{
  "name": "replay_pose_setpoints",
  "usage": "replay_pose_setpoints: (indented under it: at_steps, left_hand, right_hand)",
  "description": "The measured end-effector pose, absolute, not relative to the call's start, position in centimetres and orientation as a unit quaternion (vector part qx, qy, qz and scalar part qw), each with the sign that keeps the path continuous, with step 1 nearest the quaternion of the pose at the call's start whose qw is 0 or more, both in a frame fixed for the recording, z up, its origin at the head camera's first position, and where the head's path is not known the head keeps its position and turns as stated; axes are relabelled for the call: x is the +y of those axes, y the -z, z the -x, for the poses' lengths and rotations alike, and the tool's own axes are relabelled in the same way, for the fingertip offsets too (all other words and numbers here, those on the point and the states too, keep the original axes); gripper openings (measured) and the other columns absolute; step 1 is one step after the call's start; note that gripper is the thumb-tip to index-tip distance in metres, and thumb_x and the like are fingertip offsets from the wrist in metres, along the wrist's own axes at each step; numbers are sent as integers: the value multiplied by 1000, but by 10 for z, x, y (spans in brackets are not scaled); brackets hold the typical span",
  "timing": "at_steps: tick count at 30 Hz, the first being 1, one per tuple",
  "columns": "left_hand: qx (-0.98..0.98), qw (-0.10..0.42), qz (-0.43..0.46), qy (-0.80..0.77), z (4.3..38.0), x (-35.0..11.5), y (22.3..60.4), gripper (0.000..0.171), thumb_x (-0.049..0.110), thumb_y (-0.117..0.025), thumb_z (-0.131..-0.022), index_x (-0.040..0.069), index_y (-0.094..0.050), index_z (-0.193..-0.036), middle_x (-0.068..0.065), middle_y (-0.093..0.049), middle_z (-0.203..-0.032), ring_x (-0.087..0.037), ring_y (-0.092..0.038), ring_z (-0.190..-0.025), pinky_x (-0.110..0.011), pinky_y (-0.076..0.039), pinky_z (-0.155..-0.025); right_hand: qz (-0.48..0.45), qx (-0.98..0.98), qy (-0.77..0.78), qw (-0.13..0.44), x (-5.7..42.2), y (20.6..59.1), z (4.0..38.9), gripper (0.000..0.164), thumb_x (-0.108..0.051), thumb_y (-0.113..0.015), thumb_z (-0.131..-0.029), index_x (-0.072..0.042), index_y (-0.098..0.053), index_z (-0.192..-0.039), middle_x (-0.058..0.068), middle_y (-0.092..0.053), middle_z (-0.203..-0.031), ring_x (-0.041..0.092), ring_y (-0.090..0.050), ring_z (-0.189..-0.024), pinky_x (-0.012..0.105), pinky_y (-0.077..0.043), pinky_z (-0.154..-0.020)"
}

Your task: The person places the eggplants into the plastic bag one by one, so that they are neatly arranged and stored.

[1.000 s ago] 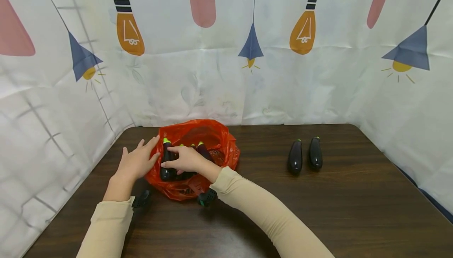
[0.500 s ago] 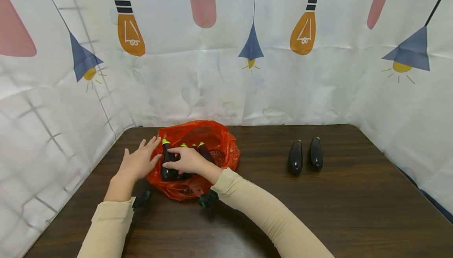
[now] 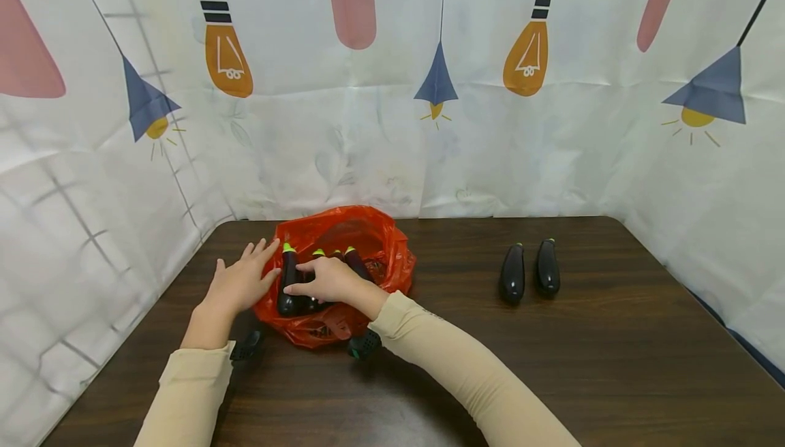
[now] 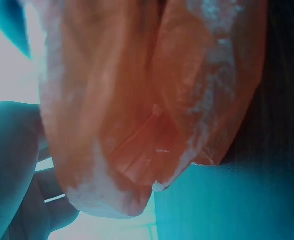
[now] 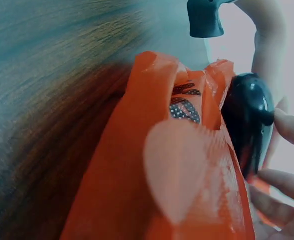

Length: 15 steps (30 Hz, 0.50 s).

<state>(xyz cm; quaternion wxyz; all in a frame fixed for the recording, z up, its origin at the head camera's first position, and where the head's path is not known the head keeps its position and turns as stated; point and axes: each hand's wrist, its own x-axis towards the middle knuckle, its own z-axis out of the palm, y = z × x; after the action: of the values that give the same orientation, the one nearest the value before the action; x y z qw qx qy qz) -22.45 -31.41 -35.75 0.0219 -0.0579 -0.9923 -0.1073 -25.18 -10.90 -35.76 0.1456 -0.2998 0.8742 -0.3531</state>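
Observation:
An orange-red plastic bag [image 3: 401, 256] stands open with several dark eggplants inside, their green tips showing. My left hand [image 3: 236, 287] is at the bag's left rim with its fingers extended; in the left wrist view the bag [image 4: 112, 100] hangs close beside its fingers. My right hand [image 3: 334, 280] reaches over the bag, thumb and forefinger spread next to the leftmost eggplant [image 3: 289, 300]. In the right wrist view, the thumb and fingers of that hand [image 5: 286, 185] are right by a glossy eggplant [image 5: 249, 117] at the bag's mouth. Whether they touch it is hard to tell.
Two more eggplants, a left one [image 3: 512, 273] and a right one [image 3: 547, 268], lie side by side toward the back right of the dark wooden table [image 3: 613, 351]. A white printed curtain [image 3: 380, 147] encloses the table's back and sides.
My right hand has shifted slightly right, its thumb and forefinger drawing a little off the leftmost eggplant. My left hand stays at the bag's rim.

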Motion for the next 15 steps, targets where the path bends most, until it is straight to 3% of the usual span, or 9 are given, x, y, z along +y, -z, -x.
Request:
replay_pose_setpoints:
  at_steps: [4, 8, 11, 15]
  left_hand:
    - [-992, 21, 56, 111, 224, -314, 357, 68, 32, -57, -104, 3, -31, -160, -35, -26, -159, -57, -22, -145, -87, -7, -102]
    - [-992, 20, 56, 113, 224, -314, 357, 68, 31, -57, -104, 2, -32, -159, -35, -27, -158, -57, -22, -145, -87, -7, -102]
    - [-992, 20, 57, 114, 224, -313, 357, 67, 31, -57, -104, 2, -32, -159, -35, -28, -158, -56, -23, -145, -87, -7, -102]
    - [-992, 22, 59, 112, 224, -313, 358, 66, 31, -57, -104, 2, -33, -159, -34, -30, -157, -56, -25, -145, -86, -9, -103]
  right_hand:
    - [322, 873, 341, 132, -109, 360, 252, 52, -34, -73, -97, -21, -61, -146, 0, -71, -116, 9, -66, -62, 17, -53, -60]
    - [347, 890, 275, 105, -109, 360, 253, 46, -35, -73, -97, -20, -66, -141, -1, -69, -130, 7, -70, -95, 18, -55, -80]
    - [358, 901, 228, 87, -108, 359, 252, 47, -38, -74, -96, -17, -68, -138, -3, -65, -137, 8, -62, -120, 22, -51, -97]
    - [362, 905, 208, 86, -108, 359, 250, 49, -38, -75, -95, -18, -67, -139, -4, -64, -139, 9, -60, -124, 24, -50, -101]
